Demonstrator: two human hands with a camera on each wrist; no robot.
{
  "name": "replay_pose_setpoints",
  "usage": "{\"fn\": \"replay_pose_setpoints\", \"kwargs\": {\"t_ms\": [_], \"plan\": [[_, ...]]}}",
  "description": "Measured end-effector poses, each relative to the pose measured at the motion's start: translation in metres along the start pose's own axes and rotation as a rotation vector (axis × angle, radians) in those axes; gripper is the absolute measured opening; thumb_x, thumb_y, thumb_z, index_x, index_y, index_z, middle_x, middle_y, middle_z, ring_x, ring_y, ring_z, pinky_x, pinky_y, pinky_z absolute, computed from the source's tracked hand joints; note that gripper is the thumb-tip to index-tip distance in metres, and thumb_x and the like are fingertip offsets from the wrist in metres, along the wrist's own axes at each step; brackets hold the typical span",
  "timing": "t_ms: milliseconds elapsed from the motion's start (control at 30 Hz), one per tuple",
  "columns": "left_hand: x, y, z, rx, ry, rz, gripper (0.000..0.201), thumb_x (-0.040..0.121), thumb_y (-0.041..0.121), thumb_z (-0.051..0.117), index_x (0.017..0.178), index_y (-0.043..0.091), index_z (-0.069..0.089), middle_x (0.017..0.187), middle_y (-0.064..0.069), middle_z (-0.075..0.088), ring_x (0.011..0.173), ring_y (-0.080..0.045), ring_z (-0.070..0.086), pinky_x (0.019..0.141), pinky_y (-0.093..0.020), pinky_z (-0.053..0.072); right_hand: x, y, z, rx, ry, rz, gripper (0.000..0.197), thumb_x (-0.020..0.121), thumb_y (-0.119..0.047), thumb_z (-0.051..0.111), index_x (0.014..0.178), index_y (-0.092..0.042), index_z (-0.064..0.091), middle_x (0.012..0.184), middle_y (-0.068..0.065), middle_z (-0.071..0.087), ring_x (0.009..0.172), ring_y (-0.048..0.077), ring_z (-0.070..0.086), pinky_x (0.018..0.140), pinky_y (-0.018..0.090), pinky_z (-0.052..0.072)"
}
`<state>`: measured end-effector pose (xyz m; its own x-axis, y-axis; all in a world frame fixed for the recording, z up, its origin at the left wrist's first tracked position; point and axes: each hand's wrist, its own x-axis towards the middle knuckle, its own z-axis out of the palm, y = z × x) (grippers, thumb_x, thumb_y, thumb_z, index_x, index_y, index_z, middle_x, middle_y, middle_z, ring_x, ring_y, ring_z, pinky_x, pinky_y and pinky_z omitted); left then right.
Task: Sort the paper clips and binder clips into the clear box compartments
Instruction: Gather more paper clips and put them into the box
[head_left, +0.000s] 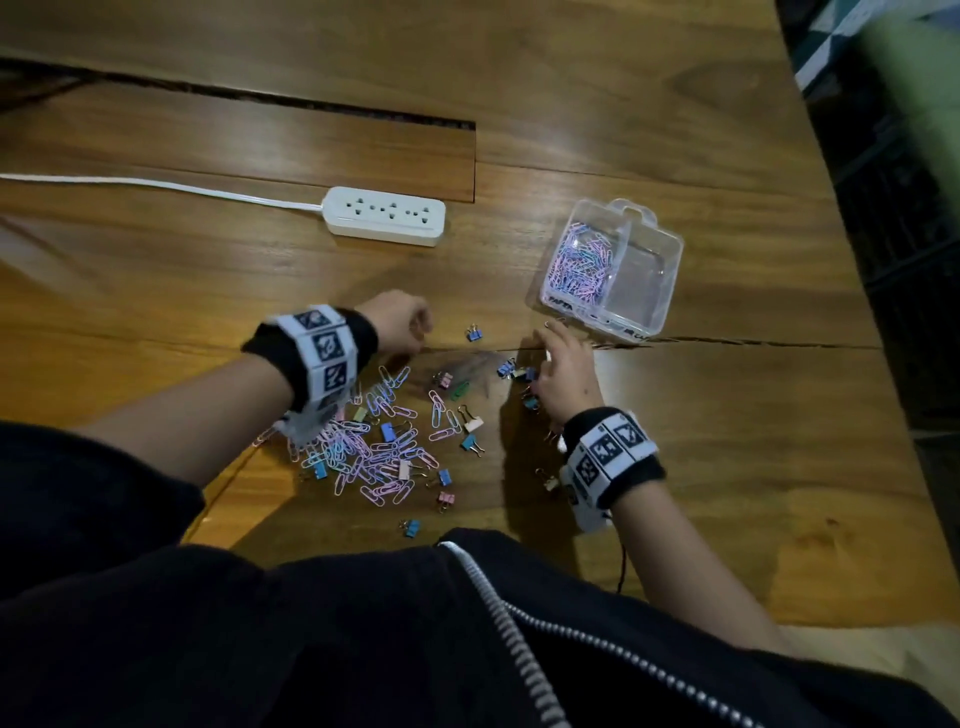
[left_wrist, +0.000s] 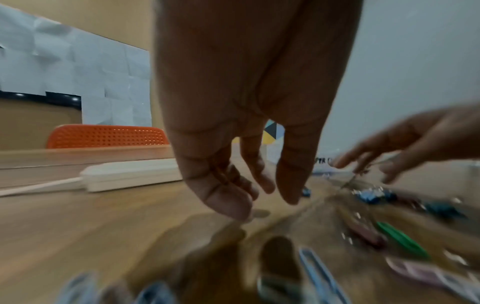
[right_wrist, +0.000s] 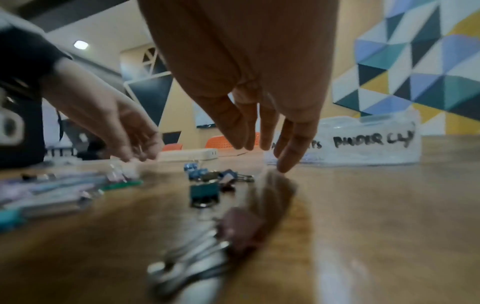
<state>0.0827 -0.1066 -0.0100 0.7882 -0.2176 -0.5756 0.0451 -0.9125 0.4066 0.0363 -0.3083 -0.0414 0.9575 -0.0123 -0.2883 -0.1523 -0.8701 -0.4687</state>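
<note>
A clear box (head_left: 670, 291) stands at the right; its left compartment holds paper clips (head_left: 581, 260), and nothing shows in its right compartment (head_left: 644, 280). In the right wrist view the box (right_wrist: 363, 144) carries a handwritten "binder clips" label. A loose pile of pastel paper clips (head_left: 363, 447) and scattered binder clips (head_left: 472, 332) lie in front of me. My left hand (head_left: 415, 332) (left_wrist: 259, 197) hangs above the table beyond the pile, fingers relaxed, holding nothing. My right hand (head_left: 550, 343) (right_wrist: 259, 152) points straight fingers down by a cluster of binder clips (head_left: 511, 370) (right_wrist: 203, 192), empty.
A white power strip (head_left: 384, 215) (left_wrist: 130, 174) with its cord lies behind the left hand. A green clip (head_left: 460, 391) (left_wrist: 400, 238) sits between the hands. The table's right edge (head_left: 852, 218) runs diagonally past the box. A dark slot (head_left: 291, 104) crosses the far tabletop.
</note>
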Motion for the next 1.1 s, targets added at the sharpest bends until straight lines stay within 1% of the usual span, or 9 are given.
{"fn": "replay_pose_setpoints", "kwargs": {"t_ms": [100,233,333,467,633,833,900,1000,1100], "plan": [[-0.014,-0.018,0.012,0.114,-0.033,-0.004,0.034,0.081,0.012,0.065,0.114,0.009,0.055,0.119,-0.010,0.052,0.103,-0.023,0.051,0.083,-0.028,0.041,0.013,-0.008,-0.006,-0.129,-0.091,0.001,0.058,0.083,0.007,0.048,0.138,-0.006,0.035,0.154,0.009,0.020,0.140,0.028,0.019,0.115,0.037,0.019],[-0.027,-0.029,0.028,0.134,-0.029,0.016,0.039,0.080,0.021,0.067,0.114,0.012,0.052,0.119,-0.009,0.046,0.107,-0.023,0.049,0.086,-0.028,0.041,0.014,-0.013,0.000,-0.168,-0.037,0.036,0.037,0.084,0.004,0.049,0.121,0.001,0.052,0.137,0.017,0.040,0.128,0.029,0.035,0.110,0.035,0.032],[-0.036,-0.033,0.039,0.145,-0.049,0.055,0.042,0.079,0.027,0.068,0.115,0.012,0.051,0.118,-0.006,0.044,0.109,-0.021,0.048,0.090,-0.028,0.041,0.008,-0.012,0.002,-0.201,-0.011,0.073,0.031,0.086,-0.001,0.052,0.117,-0.001,0.055,0.132,0.018,0.042,0.125,0.031,0.037,0.106,0.036,0.034],[-0.043,-0.031,0.046,0.199,0.017,0.129,0.030,0.084,0.023,0.062,0.111,0.011,0.055,0.117,-0.006,0.049,0.108,-0.020,0.051,0.088,-0.025,0.041,0.006,-0.005,-0.005,-0.129,0.018,0.174,0.021,0.084,-0.005,0.057,0.105,-0.001,0.060,0.119,0.016,0.054,0.111,0.029,0.051,0.094,0.036,0.043],[-0.046,-0.033,0.055,0.232,0.059,0.167,0.016,0.090,0.018,0.052,0.104,0.010,0.055,0.099,-0.003,0.056,0.101,-0.021,0.055,0.081,-0.025,0.041,0.003,0.010,-0.003,-0.040,-0.010,0.294,0.012,0.088,-0.010,0.052,0.099,-0.009,0.058,0.106,0.012,0.059,0.101,0.029,0.059,0.082,0.042,0.053],[-0.048,-0.035,0.065,0.333,0.093,0.172,0.019,0.090,0.016,0.044,0.105,0.009,0.053,0.107,-0.010,0.060,0.100,-0.024,0.054,0.086,-0.032,0.045,-0.009,0.016,-0.002,-0.133,-0.004,0.235,0.021,0.085,-0.002,0.052,0.106,-0.004,0.055,0.111,0.016,0.056,0.105,0.031,0.054,0.090,0.045,0.049],[-0.047,-0.032,0.068,0.355,0.102,0.155,0.022,0.088,0.014,0.044,0.107,0.007,0.053,0.108,-0.010,0.059,0.101,-0.025,0.054,0.087,-0.033,0.046,-0.013,0.016,-0.006,-0.023,0.088,0.210,0.020,0.087,-0.001,0.048,0.105,-0.004,0.057,0.105,0.015,0.058,0.097,0.028,0.057,0.087,0.042,0.051],[-0.045,-0.031,0.070,0.354,0.120,0.144,0.026,0.088,0.016,0.044,0.110,0.005,0.053,0.110,-0.010,0.058,0.104,-0.024,0.052,0.088,-0.031,0.044,-0.022,0.007,-0.015,0.343,0.256,0.188,0.017,0.085,0.002,0.051,0.098,-0.007,0.057,0.080,0.003,0.056,0.073,0.017,0.055,0.064,0.023,0.051],[-0.046,-0.032,0.070,0.340,0.110,0.146,0.027,0.090,0.022,0.043,0.110,0.006,0.052,0.108,-0.009,0.053,0.103,-0.023,0.050,0.088,-0.031,0.044,-0.034,-0.017,-0.013,0.815,0.151,0.156,0.030,0.081,0.015,0.051,0.095,-0.012,0.050,0.080,-0.002,0.049,0.073,0.017,0.055,0.062,0.019,0.049]]}}
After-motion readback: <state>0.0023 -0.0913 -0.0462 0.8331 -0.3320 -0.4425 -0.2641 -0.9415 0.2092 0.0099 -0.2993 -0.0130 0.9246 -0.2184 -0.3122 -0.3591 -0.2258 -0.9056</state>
